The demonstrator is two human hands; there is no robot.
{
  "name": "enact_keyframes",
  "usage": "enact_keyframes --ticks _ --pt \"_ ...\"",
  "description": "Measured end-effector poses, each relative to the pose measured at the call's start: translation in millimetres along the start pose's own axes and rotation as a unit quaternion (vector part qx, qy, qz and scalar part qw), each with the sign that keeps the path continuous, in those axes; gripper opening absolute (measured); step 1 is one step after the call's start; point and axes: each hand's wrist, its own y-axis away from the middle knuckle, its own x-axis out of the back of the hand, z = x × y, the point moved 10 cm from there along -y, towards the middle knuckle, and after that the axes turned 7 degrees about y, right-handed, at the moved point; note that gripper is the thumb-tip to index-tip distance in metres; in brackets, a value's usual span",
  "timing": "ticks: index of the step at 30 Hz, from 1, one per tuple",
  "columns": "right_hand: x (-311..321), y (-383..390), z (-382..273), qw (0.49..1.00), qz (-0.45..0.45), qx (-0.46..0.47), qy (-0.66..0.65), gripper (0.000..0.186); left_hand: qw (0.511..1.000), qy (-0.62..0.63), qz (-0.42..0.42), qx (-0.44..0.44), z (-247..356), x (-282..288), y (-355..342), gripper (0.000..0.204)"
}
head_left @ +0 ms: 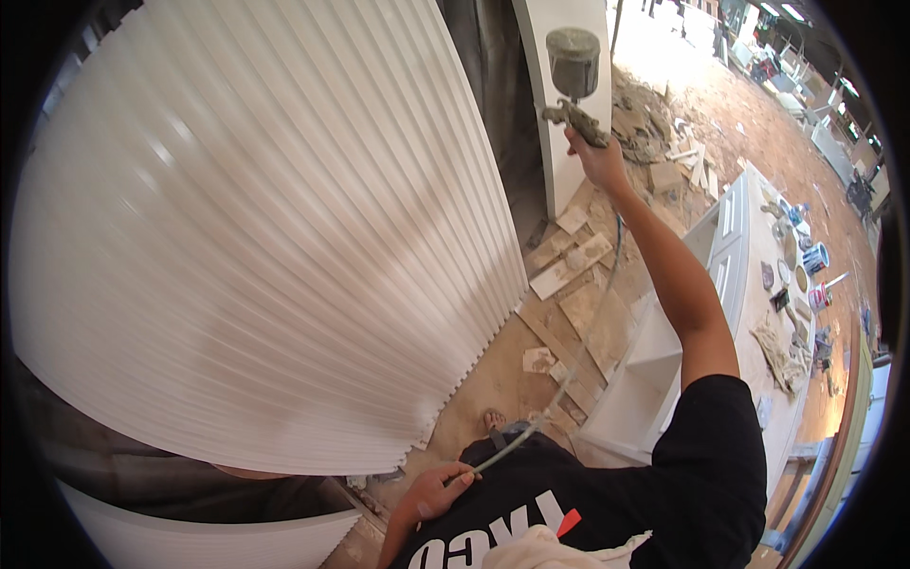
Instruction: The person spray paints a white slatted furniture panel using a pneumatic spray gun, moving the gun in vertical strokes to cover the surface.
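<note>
My right hand [595,156] is stretched out ahead, its fingers wrapped round the handle of a paint spray gun [576,121]. On top of the gun sits a round paint cup [573,64]. A pale air hose [517,441] runs down across to my left hand [442,489], which is closed on it near my waist. To the left stands a large white ribbed panel [275,237], glossy in places, its right and lower edges notched. The gun points toward the panel's upper right side, apart from it. Whether spray is coming out I cannot tell.
A smooth white board [561,180] stands behind the gun. Wood offcuts [572,266] litter the floor. On my right, a white cabinet [654,379] carries paint cans [815,256], rags [779,351] and small containers. Another white panel [218,545] lies at lower left.
</note>
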Motion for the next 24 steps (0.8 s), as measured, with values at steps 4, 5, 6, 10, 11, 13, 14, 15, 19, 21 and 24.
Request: enact_keyframes --ticks 4,5,6,10,11,13,14,15,19,21,24 --pt "0.4 11.8 -51.0 0.999 -0.041 0.026 -0.018 0.048 0.999 -0.008 0.016 -0.047 5.0 5.2 -1.5 0.036" --pt "1.1 10.1 -58.5 0.998 -0.055 0.028 -0.015 0.048 0.999 -0.012 0.018 -0.046 8.3 6.6 -2.8 0.036" --pt "-0.3 4.0 -57.5 0.998 -0.063 0.023 -0.002 0.048 0.999 -0.015 0.019 -0.045 13.2 8.2 -3.2 0.036" --pt "9.9 -7.7 -112.3 0.997 -0.052 0.048 -0.023 0.047 0.999 -0.022 0.02 -0.043 14.8 11.4 -5.9 0.037" --pt "14.1 -13.6 -125.3 0.997 -0.042 0.054 -0.025 0.046 0.999 -0.022 0.02 -0.041 13.6 11.9 -7.5 0.036" --pt "20.7 -25.1 -152.4 0.997 -0.028 0.064 -0.04 0.046 0.999 -0.022 0.02 -0.035 8.8 12.0 -9.3 0.035" --pt "26.3 -31.3 -167.3 0.996 -0.022 0.069 -0.052 0.046 0.999 -0.015 0.024 -0.041 9.4 12.0 -8.9 0.035" --pt "31.3 -37.4 -181.3 0.995 -0.014 0.075 -0.065 0.047 0.998 -0.008 0.026 -0.048 10.2 11.4 -8.2 0.035" --pt "53.7 -47.2 -240.9 0.99 0.025 0.095 -0.101 0.049 0.994 0.011 0.056 -0.088 20.3 13.3 -1.6 0.036" --pt "61.8 -50.5 -263.3 0.987 0.027 0.099 -0.126 0.045 0.995 0.023 0.061 -0.07 15.9 16.2 -3.8 0.037" --pt "73.6 -41.9 -289.5 0.978 0.032 0.121 -0.165 0.043 0.995 0.049 0.084 -0.03 -6.4 20.5 -11.5 0.037"
